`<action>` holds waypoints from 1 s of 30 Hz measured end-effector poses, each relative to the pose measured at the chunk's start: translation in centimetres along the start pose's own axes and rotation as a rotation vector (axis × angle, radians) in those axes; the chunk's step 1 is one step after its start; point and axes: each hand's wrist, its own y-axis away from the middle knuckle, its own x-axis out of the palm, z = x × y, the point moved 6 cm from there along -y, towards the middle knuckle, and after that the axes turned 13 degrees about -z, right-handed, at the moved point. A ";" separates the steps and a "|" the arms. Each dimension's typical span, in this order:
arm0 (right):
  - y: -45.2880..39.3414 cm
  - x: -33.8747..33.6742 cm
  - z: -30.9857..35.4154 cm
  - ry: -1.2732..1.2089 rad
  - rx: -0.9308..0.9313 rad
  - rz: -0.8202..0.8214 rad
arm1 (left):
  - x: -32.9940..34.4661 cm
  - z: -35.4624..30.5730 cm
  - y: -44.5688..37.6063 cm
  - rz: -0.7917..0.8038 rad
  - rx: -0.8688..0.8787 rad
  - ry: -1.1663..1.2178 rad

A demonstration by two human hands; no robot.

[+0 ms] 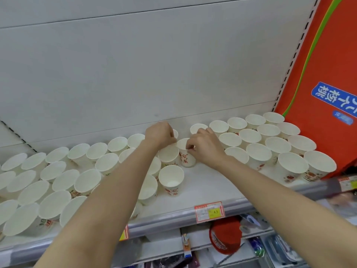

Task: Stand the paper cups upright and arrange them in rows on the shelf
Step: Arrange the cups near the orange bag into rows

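Note:
Several white paper cups with red print stand upright in rows on the white shelf (208, 182), a big group on the left (56, 202) and another on the right (258, 153). My right hand (206, 146) pinches the rim of one upright cup (186, 157) at the shelf's middle. My left hand (160, 133) is curled over a cup (175, 133) in the back row, which it mostly hides. Another upright cup (171, 179) stands alone in front of them.
A red banner with blue labels (328, 78) leans at the right end of the shelf. A red price tag (209, 211) hangs on the front rail. Packaged goods, including a red bag (225, 236), lie on the shelf below. The grey back panel rises behind the cups.

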 end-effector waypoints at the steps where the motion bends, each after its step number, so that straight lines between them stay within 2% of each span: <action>1: 0.0 -0.5 -0.1 -0.026 0.026 -0.034 | 0.2 0.0 -0.1 0.011 0.011 -0.010; 8: 1.3 -4.2 -0.6 -0.142 0.100 -0.147 | 0.9 -1.2 -0.8 -0.022 0.092 -0.058; 13: 5.3 -8.5 -1.3 -0.171 0.096 -0.343 | -1.9 -2.5 -0.9 -0.220 0.119 -0.046; 19: 9.8 -15.1 -4.3 -0.208 0.201 -0.489 | -6.8 -3.4 1.3 -0.407 0.047 0.152; 21: 10.7 -16.4 -5.8 -0.189 0.223 -0.483 | -7.5 -4.4 3.1 -0.387 0.035 0.256; 24: 12.5 -17.7 -8.5 -0.215 0.311 -0.427 | -6.8 -7.2 6.9 -0.220 0.117 0.391; 27: 14.6 -17.9 -10.3 -0.296 0.377 -0.297 | -4.6 -10.1 10.3 -0.098 0.166 0.358; 30: 16.0 -17.4 -11.5 -0.265 0.316 -0.235 | -2.6 -12.3 12.3 -0.082 0.150 0.285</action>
